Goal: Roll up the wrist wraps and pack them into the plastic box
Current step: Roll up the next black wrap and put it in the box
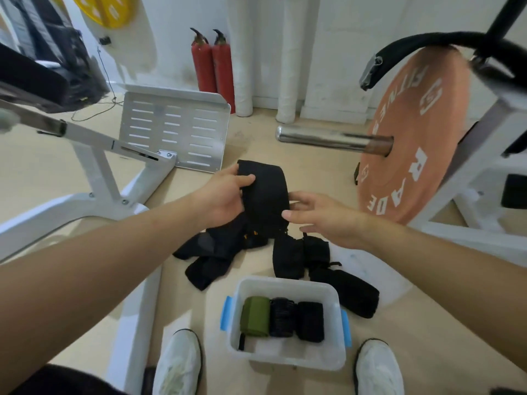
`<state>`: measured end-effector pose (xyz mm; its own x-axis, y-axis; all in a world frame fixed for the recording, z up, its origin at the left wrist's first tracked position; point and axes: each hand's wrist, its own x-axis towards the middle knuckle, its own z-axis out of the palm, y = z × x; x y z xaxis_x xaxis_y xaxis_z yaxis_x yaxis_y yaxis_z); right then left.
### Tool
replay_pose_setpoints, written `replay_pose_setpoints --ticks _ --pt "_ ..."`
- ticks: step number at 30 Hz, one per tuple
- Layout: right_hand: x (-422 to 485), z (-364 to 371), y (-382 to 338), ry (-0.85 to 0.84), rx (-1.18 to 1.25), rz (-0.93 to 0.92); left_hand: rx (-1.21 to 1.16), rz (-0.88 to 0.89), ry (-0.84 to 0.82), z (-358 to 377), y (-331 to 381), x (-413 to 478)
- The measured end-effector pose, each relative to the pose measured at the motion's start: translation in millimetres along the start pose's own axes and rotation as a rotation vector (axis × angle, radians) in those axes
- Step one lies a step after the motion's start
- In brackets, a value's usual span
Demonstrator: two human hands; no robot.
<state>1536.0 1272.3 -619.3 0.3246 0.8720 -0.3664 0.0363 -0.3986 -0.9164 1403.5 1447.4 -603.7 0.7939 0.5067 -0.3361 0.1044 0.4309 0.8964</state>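
My left hand (pixel 225 195) grips the upper left edge of a black wrist wrap (pixel 266 195) held up above the floor. My right hand (pixel 319 215) touches the wrap's lower right side with fingers spread. Below lies a heap of unrolled black wraps (pixel 216 252) on the left and more black wraps (pixel 342 283) on the right. A clear plastic box (pixel 285 357) with blue latches sits on the floor between my feet. Inside it lie a rolled green wrap (pixel 255 316) and two rolled black wraps (pixel 296 317) side by side.
A chrome barbell sleeve (pixel 322 138) with an orange weight plate (pixel 410 138) stands at the right. A white bench frame (pixel 114 189) and slotted metal plate (pixel 174 132) are at the left. Two red fire extinguishers (pixel 214 67) stand by the wall. My white shoes (pixel 179 366) flank the box.
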Motion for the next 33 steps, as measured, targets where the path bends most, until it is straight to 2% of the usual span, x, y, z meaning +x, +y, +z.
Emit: replay_pose_setpoints --ticks 4,7,12,17,21,23,25,28,31,33 --pt "15.7 34.5 15.6 0.06 0.134 -0.092 -0.071 0.018 -0.007 -8.5 3.7 -8.2" --pt "19.2 33.6 24.8 0.029 0.127 -0.109 -0.102 0.005 0.04 -13.2 11.0 -10.5" --pt "17.5 18.4 59.0 -0.104 -0.142 0.014 -0.11 -0.01 0.109 -20.5 15.2 -8.0" --pt "11.5 11.4 85.9 -0.139 -0.354 0.149 -0.092 0.045 0.151 -18.5 19.3 -2.2" --pt "7.9 -3.8 89.2 -0.113 -0.457 0.174 0.038 0.137 0.135 -20.2 14.9 -2.1" --pt "4.5 -7.4 71.9 -0.021 -0.324 0.123 0.177 0.181 0.07 -21.6 9.8 -4.8" --pt "6.2 -9.3 50.6 0.049 -0.065 0.076 0.344 0.216 -0.022 -21.8 0.7 -8.5" --pt "13.1 -8.5 21.3 0.034 0.271 0.0 0.506 0.221 -0.169 -18.7 -15.1 -17.1" --pt "23.0 -4.9 8.3 0.115 0.432 -0.092 0.718 0.198 -0.257 -22.8 -24.4 -20.0" --pt "27.2 -3.6 7.9 0.178 0.456 -0.132 0.767 0.16 -0.258 -28.0 -25.3 -19.3"
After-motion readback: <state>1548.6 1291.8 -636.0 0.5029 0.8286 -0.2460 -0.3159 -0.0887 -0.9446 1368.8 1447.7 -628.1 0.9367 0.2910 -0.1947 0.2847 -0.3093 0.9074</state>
